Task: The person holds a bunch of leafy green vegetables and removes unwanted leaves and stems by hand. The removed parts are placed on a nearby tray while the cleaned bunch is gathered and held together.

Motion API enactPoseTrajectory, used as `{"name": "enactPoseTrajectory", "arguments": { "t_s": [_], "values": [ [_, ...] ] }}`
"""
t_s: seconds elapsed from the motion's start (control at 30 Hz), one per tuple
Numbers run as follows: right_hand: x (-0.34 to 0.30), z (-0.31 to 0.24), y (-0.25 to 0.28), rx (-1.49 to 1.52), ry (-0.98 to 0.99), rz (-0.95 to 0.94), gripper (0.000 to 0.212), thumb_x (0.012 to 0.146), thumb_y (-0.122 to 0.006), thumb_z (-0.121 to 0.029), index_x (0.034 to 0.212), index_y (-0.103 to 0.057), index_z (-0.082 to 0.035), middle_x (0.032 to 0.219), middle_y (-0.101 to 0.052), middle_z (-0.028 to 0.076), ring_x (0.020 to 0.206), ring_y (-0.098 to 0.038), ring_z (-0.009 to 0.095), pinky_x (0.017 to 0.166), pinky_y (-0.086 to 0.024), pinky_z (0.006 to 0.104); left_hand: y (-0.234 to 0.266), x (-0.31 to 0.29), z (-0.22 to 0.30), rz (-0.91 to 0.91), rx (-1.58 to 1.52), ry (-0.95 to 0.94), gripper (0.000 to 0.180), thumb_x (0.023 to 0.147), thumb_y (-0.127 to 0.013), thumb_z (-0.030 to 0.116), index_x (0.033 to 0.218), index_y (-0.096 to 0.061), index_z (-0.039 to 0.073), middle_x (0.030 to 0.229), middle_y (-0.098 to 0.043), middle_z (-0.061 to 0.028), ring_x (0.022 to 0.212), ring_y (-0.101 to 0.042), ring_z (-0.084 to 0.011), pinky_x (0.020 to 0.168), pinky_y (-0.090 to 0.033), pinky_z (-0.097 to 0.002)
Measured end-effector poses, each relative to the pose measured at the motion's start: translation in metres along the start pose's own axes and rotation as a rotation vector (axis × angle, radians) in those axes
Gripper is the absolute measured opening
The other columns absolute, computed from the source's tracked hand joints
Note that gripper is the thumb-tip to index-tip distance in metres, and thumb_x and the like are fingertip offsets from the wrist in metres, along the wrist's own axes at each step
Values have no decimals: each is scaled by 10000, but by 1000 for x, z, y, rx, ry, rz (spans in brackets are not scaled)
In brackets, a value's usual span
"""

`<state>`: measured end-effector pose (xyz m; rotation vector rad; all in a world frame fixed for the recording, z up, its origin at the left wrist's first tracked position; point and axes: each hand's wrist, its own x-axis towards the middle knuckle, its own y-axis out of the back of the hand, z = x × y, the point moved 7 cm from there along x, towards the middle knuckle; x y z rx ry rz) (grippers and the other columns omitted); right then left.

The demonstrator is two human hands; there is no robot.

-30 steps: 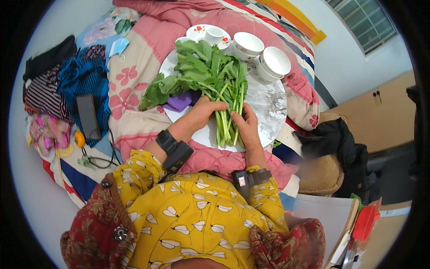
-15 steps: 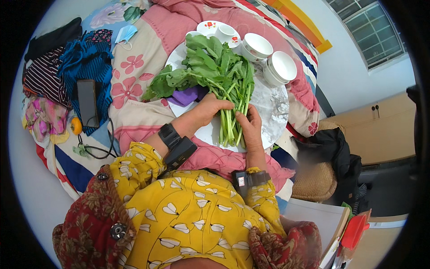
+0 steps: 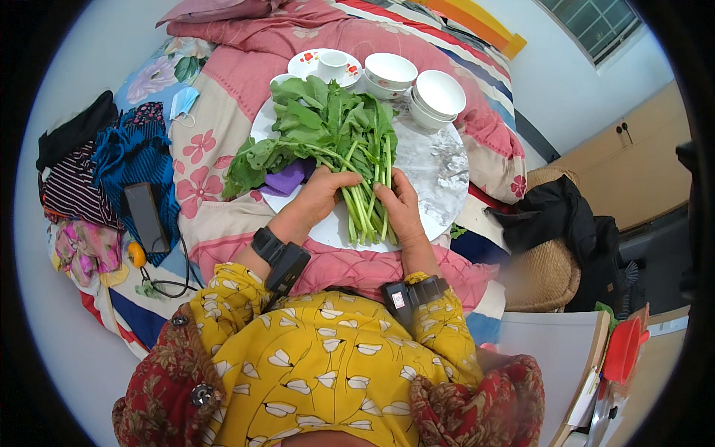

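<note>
A bunch of leafy greens [image 3: 328,119] with long pale green stems lies over a round white marbled board [image 3: 439,175], leaves pointing away from me. My left hand [image 3: 319,192] is closed around the left side of the stems, thumb on top. On the right side, my right hand [image 3: 402,205] grips the stems, its thumb along them. The stem ends stick out towards me between both hands. A purple cloth [image 3: 285,179] lies partly under the leaves beside my left hand.
Behind the greens stand a flowered plate [image 3: 304,62] with a small cup [image 3: 332,65], and two stacks of white bowls [image 3: 391,69] [image 3: 439,93]. Folded clothes [image 3: 78,175], a phone [image 3: 147,216] and a face mask [image 3: 183,102] lie at left. A woven basket [image 3: 547,276] stands right.
The whole view has shifted, so the board and bowls sit further left. Both hands keep their hold on the greens, with little visible change in the bunch.
</note>
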<state>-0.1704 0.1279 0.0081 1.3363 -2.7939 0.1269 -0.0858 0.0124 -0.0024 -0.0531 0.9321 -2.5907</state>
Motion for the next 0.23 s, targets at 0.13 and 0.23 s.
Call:
{"name": "enactPoseTrajectory", "arguments": {
  "t_s": [0.13, 0.23],
  "values": [
    [-1, -3, -1, 9, 14, -7, 390, 876, -600, -113, 1233, -511, 15, 1074, -606, 65, 963, -556, 118, 867, -445, 254, 0, -2, -1, 42, -40, 19, 402, 844, -618, 48, 1227, -511, -13, 1112, -616, -72, 999, -606, -179, 888, -492, -327],
    [-3, -5, -4, -26, 35, -28, 470, 858, -637, -120, 1282, -492, 18, 1093, -612, 74, 984, -561, 125, 878, -447, 259, -1, -2, 2, 42, -98, 4, 426, 853, -646, 77, 1241, -497, -14, 1119, -613, -72, 1009, -601, -177, 896, -488, -327]
  ]
}}
